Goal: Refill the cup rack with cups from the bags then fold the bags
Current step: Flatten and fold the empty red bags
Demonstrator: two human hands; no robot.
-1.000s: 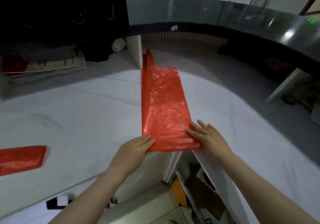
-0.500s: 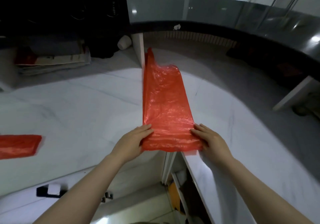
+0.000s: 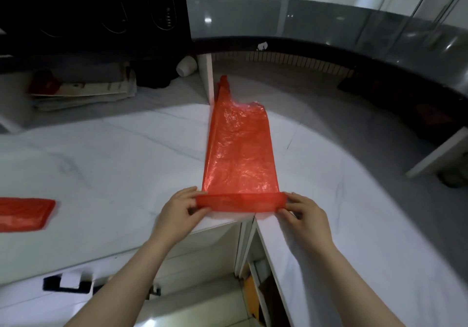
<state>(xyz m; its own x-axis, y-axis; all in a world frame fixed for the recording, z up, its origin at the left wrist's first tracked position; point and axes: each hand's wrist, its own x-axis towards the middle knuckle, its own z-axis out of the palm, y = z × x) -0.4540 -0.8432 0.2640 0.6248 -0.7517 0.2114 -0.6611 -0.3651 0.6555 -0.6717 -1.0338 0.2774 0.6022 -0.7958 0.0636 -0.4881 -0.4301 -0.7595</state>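
From the head camera, the red bag (image 3: 239, 154) lies flat and lengthwise on the white counter (image 3: 114, 162), stretching away from me across the inner corner. My left hand (image 3: 177, 215) pinches the left end of its turned-over near edge, and my right hand (image 3: 307, 215) pinches the right end. 1 folded bag (image 3: 22, 214) lies well apart at the far left.

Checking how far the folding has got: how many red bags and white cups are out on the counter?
Red bags: 2, the long bag and the folded bag at the left.
White cups: 1, the cup lying at the back.
Total: 3
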